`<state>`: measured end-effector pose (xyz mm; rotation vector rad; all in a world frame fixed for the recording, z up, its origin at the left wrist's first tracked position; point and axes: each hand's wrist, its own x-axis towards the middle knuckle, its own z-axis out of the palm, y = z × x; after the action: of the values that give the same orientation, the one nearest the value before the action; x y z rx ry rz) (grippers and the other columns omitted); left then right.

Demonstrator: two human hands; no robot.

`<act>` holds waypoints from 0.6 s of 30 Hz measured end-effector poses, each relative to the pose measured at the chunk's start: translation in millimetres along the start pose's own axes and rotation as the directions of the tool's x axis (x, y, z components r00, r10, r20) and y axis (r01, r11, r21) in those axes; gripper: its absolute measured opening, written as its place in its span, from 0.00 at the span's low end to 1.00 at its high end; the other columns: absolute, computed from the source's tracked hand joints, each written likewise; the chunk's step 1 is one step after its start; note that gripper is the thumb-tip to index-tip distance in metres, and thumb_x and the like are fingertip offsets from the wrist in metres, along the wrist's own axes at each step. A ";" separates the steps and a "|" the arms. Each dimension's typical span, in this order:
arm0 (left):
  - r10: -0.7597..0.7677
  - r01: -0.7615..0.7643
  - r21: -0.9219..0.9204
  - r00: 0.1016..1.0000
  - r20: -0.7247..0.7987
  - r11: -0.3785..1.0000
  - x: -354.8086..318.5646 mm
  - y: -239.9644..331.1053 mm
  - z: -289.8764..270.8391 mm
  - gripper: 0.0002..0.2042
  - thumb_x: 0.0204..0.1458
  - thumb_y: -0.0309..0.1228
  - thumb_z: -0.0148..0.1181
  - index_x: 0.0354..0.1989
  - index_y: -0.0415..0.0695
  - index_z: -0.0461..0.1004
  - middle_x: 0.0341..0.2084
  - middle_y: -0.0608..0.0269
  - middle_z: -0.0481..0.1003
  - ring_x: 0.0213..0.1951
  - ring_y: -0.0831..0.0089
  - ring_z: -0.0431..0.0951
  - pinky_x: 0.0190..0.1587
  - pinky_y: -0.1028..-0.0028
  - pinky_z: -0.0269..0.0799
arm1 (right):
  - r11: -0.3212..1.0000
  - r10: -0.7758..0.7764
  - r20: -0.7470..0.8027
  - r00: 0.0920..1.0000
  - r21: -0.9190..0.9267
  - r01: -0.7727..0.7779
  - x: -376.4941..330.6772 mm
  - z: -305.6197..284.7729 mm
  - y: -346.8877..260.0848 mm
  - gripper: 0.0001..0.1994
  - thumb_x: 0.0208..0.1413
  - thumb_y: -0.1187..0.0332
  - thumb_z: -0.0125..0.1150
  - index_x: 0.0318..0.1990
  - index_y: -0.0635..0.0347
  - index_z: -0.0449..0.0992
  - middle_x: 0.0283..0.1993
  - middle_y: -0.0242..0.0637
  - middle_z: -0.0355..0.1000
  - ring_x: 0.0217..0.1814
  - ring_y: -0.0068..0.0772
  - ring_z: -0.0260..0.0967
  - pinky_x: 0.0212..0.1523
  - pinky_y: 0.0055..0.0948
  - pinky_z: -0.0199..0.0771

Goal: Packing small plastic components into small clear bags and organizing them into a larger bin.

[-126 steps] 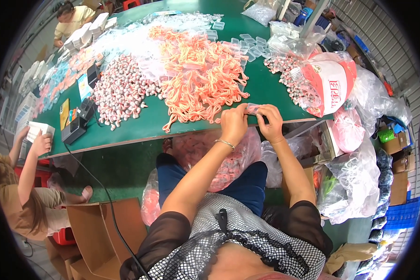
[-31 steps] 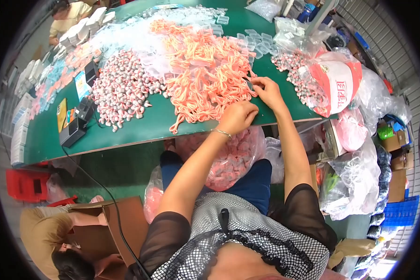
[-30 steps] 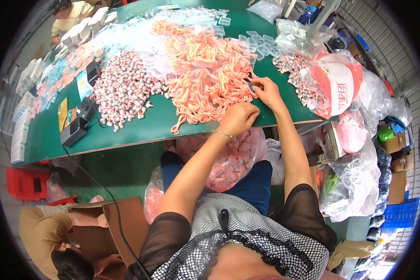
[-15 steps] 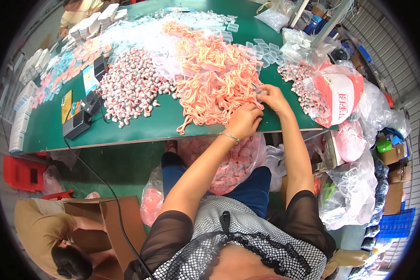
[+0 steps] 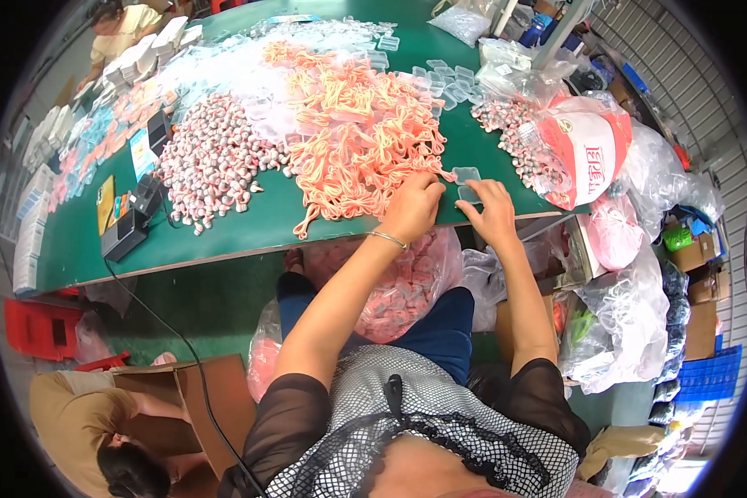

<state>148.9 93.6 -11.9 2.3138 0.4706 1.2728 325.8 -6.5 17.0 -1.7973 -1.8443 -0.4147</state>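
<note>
My left hand (image 5: 415,203) is closed, its fingertips pinched together at the near right edge of a heap of orange looped cords (image 5: 365,124). Whatever lies between those fingers is hidden. My right hand (image 5: 494,212) grips a small clear plastic box (image 5: 467,194) between thumb and fingers, just above the table's front edge. The box stands open, with its clear lid (image 5: 466,173) folded out on the far side. A short gap separates my two hands.
Left of the cords lies a pile of small pink-and-grey pieces (image 5: 212,158). More clear boxes (image 5: 452,83) lie behind. A red-and-white bag (image 5: 585,149) sits on the right beside spilled pieces. A black device (image 5: 124,235) with a cable stands left. Another person (image 5: 83,423) bends over a carton.
My right hand has shifted nearer and away from my left hand, and the open clear box now shows at its fingers. The whole view has shifted slightly.
</note>
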 end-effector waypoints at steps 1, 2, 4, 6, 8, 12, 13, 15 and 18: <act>0.050 -0.050 0.028 0.999 -0.014 0.998 1.6 0.9 -0.3 0.09 0.44 0.20 0.59 0.36 0.39 0.76 0.36 0.53 0.74 0.41 0.53 0.75 0.44 0.63 0.73 | 0.997 0.031 -0.010 0.999 0.077 -0.030 -1.9 -0.8 6.1 0.17 0.47 0.67 0.67 0.46 0.59 0.75 0.41 0.39 0.72 0.46 0.44 0.69 0.45 0.39 0.67; 0.078 -0.076 0.039 0.996 -0.034 0.996 3.6 1.7 -0.7 0.09 0.44 0.19 0.58 0.36 0.38 0.76 0.35 0.53 0.74 0.39 0.54 0.76 0.43 0.63 0.73 | 0.986 0.062 -0.017 0.998 0.155 -0.058 -3.0 -1.4 11.9 0.18 0.48 0.66 0.67 0.47 0.59 0.75 0.43 0.40 0.72 0.49 0.44 0.68 0.48 0.39 0.67; 0.078 -0.077 0.016 0.996 -0.054 0.997 7.8 4.7 -1.7 0.09 0.45 0.19 0.58 0.36 0.38 0.76 0.35 0.53 0.74 0.39 0.54 0.76 0.43 0.63 0.73 | 0.990 0.036 -0.011 0.999 0.138 -0.034 -3.0 -2.5 23.9 0.18 0.48 0.66 0.67 0.47 0.59 0.75 0.45 0.41 0.71 0.51 0.45 0.68 0.50 0.40 0.67; 0.079 -0.078 0.007 0.994 -0.081 0.997 11.9 8.3 -3.8 0.08 0.44 0.20 0.57 0.35 0.38 0.76 0.35 0.54 0.74 0.39 0.55 0.76 0.42 0.63 0.73 | 0.982 0.050 0.035 0.998 0.181 -0.055 -4.0 -0.3 27.4 0.18 0.49 0.64 0.66 0.47 0.58 0.76 0.49 0.41 0.70 0.54 0.45 0.66 0.52 0.40 0.67; 0.119 -0.116 0.045 0.990 -0.072 0.992 12.2 9.8 -2.5 0.09 0.43 0.20 0.57 0.35 0.38 0.76 0.35 0.55 0.74 0.39 0.56 0.75 0.42 0.63 0.73 | 0.980 0.070 0.048 0.996 0.183 -0.078 -7.3 -0.9 26.6 0.18 0.48 0.63 0.67 0.47 0.58 0.76 0.50 0.41 0.70 0.54 0.45 0.66 0.52 0.40 0.67; 0.217 -0.209 0.140 0.975 -0.047 0.968 7.7 11.9 2.1 0.09 0.41 0.21 0.58 0.33 0.41 0.76 0.35 0.58 0.74 0.38 0.59 0.75 0.41 0.65 0.73 | 0.977 0.106 0.074 0.992 0.177 -0.118 -4.9 -6.7 19.9 0.17 0.48 0.63 0.67 0.46 0.58 0.76 0.48 0.41 0.70 0.52 0.45 0.67 0.51 0.40 0.68; 0.244 -0.235 0.159 0.969 -0.037 0.959 7.2 12.8 3.1 0.09 0.40 0.21 0.58 0.33 0.41 0.76 0.35 0.59 0.74 0.38 0.60 0.75 0.41 0.66 0.73 | 0.973 0.114 0.080 0.990 0.191 -0.127 -2.9 -7.0 22.1 0.17 0.49 0.64 0.66 0.46 0.58 0.76 0.47 0.41 0.70 0.51 0.46 0.67 0.51 0.40 0.69; 0.253 -0.243 0.176 0.967 -0.032 0.954 5.5 12.6 11.6 0.10 0.40 0.23 0.57 0.34 0.42 0.76 0.35 0.60 0.74 0.38 0.61 0.75 0.41 0.66 0.73 | 0.978 0.098 0.041 0.994 0.180 -0.104 2.8 -8.8 35.2 0.15 0.49 0.66 0.64 0.45 0.57 0.77 0.45 0.41 0.71 0.50 0.46 0.68 0.50 0.39 0.69; 0.248 -0.250 0.225 0.968 0.034 0.942 -11.5 2.5 -5.5 0.09 0.41 0.26 0.56 0.34 0.42 0.74 0.36 0.60 0.74 0.38 0.62 0.75 0.42 0.65 0.72 | 0.965 -0.093 0.124 0.988 0.255 0.058 24.1 16.1 41.2 0.13 0.48 0.75 0.59 0.43 0.60 0.77 0.50 0.41 0.71 0.55 0.46 0.67 0.57 0.38 0.67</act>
<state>138.4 87.1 -16.0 2.6375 0.3448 1.3908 364.5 25.3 11.6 -1.6215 -1.9642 -0.0819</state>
